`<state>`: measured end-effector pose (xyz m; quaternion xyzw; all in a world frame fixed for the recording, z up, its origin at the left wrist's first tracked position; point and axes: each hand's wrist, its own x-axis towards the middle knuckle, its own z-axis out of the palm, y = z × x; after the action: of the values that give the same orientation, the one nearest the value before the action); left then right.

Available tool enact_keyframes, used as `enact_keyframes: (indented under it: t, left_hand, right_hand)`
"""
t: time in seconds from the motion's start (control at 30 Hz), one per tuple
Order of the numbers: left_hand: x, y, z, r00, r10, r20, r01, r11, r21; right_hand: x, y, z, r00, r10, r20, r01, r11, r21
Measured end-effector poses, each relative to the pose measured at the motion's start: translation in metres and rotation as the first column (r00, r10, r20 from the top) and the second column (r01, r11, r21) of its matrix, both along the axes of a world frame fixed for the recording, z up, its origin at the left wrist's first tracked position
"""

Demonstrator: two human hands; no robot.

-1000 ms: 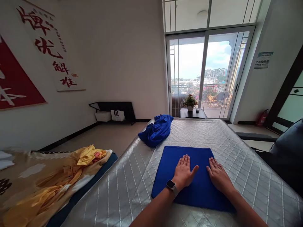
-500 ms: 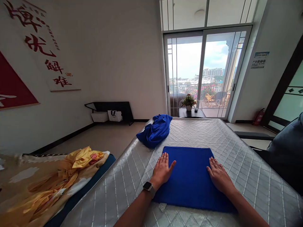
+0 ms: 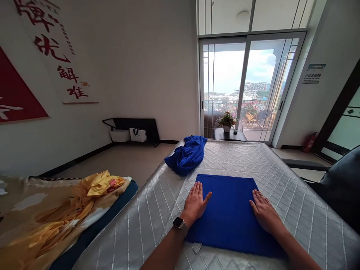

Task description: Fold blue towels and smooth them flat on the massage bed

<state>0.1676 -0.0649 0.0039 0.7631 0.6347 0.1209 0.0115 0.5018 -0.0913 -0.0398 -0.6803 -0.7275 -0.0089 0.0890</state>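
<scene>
A folded blue cloth (image 3: 230, 213) lies flat on the silver quilted surface (image 3: 157, 221) in front of me. My left hand (image 3: 195, 202) rests open on the cloth's left edge, fingers stretched forward and thumb pointing inward. On the opposite side, my right hand (image 3: 266, 212) lies open along the right edge, its palm down. A small pale tag (image 3: 197, 248) sticks out at the near left edge of the cloth. Farther off to the left is a crumpled blue cloth (image 3: 187, 154), touched by neither hand.
Yellow and tan bedding (image 3: 81, 210) is heaped at the lower left. A dark table (image 3: 230, 135) holding a potted plant (image 3: 226, 120) stands beyond the far edge, before the sliding glass door (image 3: 247, 86). A black chair (image 3: 341, 183) is at the right.
The view has shifted slightly, so the scene sits a little farther right. Both hands stay flat on the folded cloth's side edges, with little visible movement.
</scene>
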Motion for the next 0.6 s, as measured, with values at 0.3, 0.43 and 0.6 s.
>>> enact_keyframes:
  t: [0.3,0.43,0.6]
  left_hand:
    - [0.0009,-0.0012,0.0001,1.000,0.003,0.005,-0.003,1.000,0.020]
    - [0.0020,-0.0028,0.0033,1.000,0.003,0.011,-0.003,1.000,0.010]
    - [0.0021,-0.0036,0.0046,1.000,-0.001,0.026,0.001,1.000,0.017]
  right_hand:
    - [0.0027,0.0010,-0.0031,0.999,0.029,0.042,-0.031,0.999,0.026]
    - [0.0024,0.0005,-0.0023,0.998,0.021,0.062,-0.022,1.000,0.019]
    - [-0.0003,-0.0009,0.0007,0.996,-0.009,0.084,0.007,1.000,0.021]
